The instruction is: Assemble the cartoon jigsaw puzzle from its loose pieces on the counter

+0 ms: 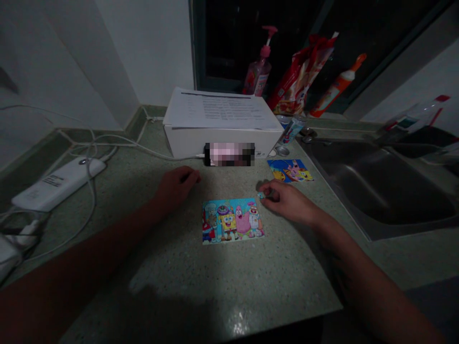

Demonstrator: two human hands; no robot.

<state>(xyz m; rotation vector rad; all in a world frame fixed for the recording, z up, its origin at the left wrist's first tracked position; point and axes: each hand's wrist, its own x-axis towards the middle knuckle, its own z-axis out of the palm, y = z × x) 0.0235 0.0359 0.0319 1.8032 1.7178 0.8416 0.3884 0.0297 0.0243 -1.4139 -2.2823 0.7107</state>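
A cartoon jigsaw puzzle (pixel 233 222) with a light blue background lies flat on the counter, between and slightly nearer than my hands. Beside its far right corner, my right hand (pixel 289 199) pinches a small bluish puzzle piece (pixel 261 195) between thumb and fingers. My left hand (pixel 177 186) rests on the counter beyond the puzzle's far left corner, its fingers curled in with nothing visible in them. Just past my right hand lies a second cartoon picture (pixel 292 170) with a dark blue background, partly covered by that hand.
A white box (pixel 222 112) with a printed sheet stands at the back, a phone (pixel 229 154) leaning against it on a cable. On the left lies a white power strip (pixel 59 181) with cords. A metal sink (pixel 387 186) borders the right; bottles and a red bag (pixel 303 76) stand behind.
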